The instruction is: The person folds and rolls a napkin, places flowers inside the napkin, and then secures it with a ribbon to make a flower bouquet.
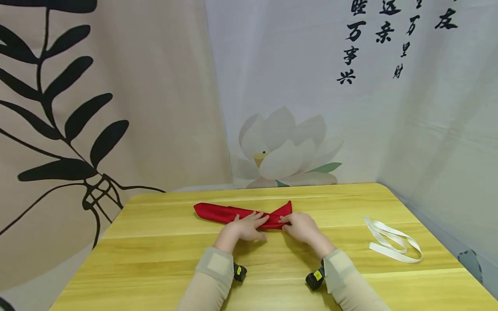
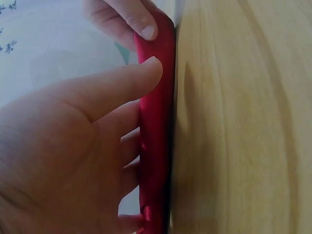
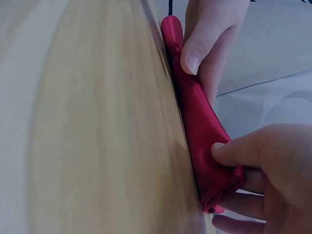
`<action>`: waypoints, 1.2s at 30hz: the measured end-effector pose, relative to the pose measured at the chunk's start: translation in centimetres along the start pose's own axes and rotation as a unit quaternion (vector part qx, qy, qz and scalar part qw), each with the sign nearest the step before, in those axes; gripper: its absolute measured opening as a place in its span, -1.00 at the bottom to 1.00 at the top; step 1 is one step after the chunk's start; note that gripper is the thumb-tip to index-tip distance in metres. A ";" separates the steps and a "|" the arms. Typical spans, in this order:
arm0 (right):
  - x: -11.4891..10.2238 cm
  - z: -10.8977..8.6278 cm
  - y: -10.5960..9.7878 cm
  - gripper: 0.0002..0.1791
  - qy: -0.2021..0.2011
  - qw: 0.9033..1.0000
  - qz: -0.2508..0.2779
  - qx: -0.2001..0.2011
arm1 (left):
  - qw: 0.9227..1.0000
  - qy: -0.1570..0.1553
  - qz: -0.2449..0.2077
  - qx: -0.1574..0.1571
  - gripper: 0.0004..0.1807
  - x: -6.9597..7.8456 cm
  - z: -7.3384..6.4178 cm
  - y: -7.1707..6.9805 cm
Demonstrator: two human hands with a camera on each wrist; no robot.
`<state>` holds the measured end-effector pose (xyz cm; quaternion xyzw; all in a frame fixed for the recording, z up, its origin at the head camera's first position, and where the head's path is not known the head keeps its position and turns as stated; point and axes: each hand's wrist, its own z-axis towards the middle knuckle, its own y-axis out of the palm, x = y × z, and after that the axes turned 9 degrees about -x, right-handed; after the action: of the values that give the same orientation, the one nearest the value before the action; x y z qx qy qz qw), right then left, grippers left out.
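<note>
A red satin cloth (image 1: 218, 212), rolled into a long narrow strip, lies across the far half of the table. One pointed corner sticks up near its right end, and folded layers show at that end in the right wrist view. My left hand (image 1: 247, 227) rests on the middle of the roll with fingers extended over it and the thumb against its near side (image 2: 158, 122). At the right end my right hand (image 1: 302, 226) pinches the cloth (image 3: 204, 141) between the thumb, on the near side, and fingers that are partly hidden behind it.
A loosely looped white ribbon (image 1: 393, 248) lies on the right side of the wooden table (image 1: 155, 259). Behind the table hang printed fabric backdrops (image 1: 288, 86) with a lotus, black leaves and written characters.
</note>
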<state>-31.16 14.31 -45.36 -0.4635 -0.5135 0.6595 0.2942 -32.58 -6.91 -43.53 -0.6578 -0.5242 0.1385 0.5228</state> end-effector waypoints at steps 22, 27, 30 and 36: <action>-0.7 -0.6 -0.7 -0.89 -0.005 0.999 0.046 -0.015 | 0.998 -0.034 0.042 0.017 -0.34 0.1 0.3 0.3; -0.5 -0.7 -0.5 -0.82 0.003 0.998 0.064 -0.018 | 0.999 -0.037 0.033 0.022 -0.36 0.2 0.4 0.3; -0.5 -0.6 -0.3 -0.73 -0.001 0.998 0.055 -0.020 | 0.999 -0.036 0.024 0.023 -0.37 0.2 0.5 0.2; -0.4 -0.4 0.1 -0.72 -0.036 0.999 0.004 -0.010 | 0.999 -0.037 0.013 0.019 -0.37 0.5 0.1 0.0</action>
<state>-30.63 14.09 -45.40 -0.4442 -0.5286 0.6717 0.2685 -32.45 -6.48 -43.37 -0.6491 -0.5319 0.1789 0.5136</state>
